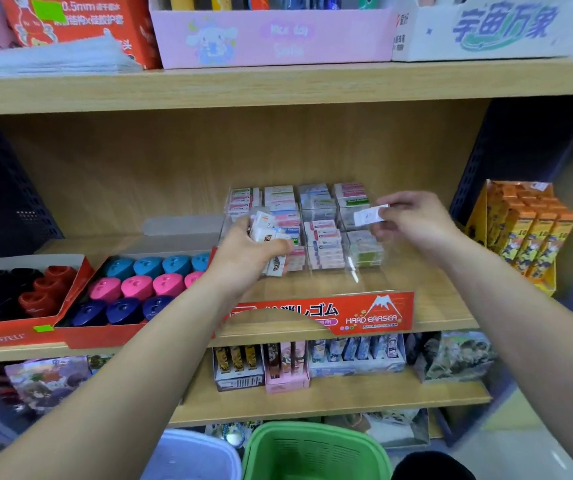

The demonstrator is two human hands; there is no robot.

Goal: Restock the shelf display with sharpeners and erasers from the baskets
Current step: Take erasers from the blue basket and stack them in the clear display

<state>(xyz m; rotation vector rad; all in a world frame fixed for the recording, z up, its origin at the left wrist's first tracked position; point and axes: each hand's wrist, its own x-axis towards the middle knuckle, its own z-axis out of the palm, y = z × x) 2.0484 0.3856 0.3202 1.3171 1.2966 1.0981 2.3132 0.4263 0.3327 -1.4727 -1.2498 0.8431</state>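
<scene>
The shelf [434, 292] carries the sharpener boxes [132, 289] at its left end and the clear divided case [354, 271] near its centre, set back from the front edge. The green basket [312, 448] stands below. My left hand [243, 258] grips a stack of erasers [266, 233] over the case's left compartments, fingers [283, 247] curled round it. My right hand [413, 220] pinches one eraser [368, 215] above the right-hand compartments. Judged light, stiff, paper-sleeved and slightly slippery: hold each by its long sides near one end, then lower it flat

Open shelf space [181, 188] above sharpeners [146, 284].
</scene>
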